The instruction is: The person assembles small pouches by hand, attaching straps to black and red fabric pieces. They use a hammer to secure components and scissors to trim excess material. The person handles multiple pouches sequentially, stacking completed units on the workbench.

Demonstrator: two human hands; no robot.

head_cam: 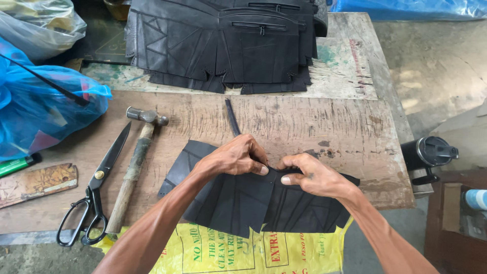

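A black stitched leather-like panel (238,203) lies at the near edge of the worn wooden table (304,122). My left hand (234,159) pinches its upper edge near the middle. My right hand (309,175) grips the same edge just to the right, thumb on top. The two hands almost touch. A thin black strip (232,116) runs away from the hands across the table.
A hammer (136,165) and black scissors (96,190) lie to the left. A stack of black panels (223,43) sits at the back. A blue plastic bag (35,111) is at far left, a yellow bag (223,251) hangs below, a black tumbler (428,155) stands right.
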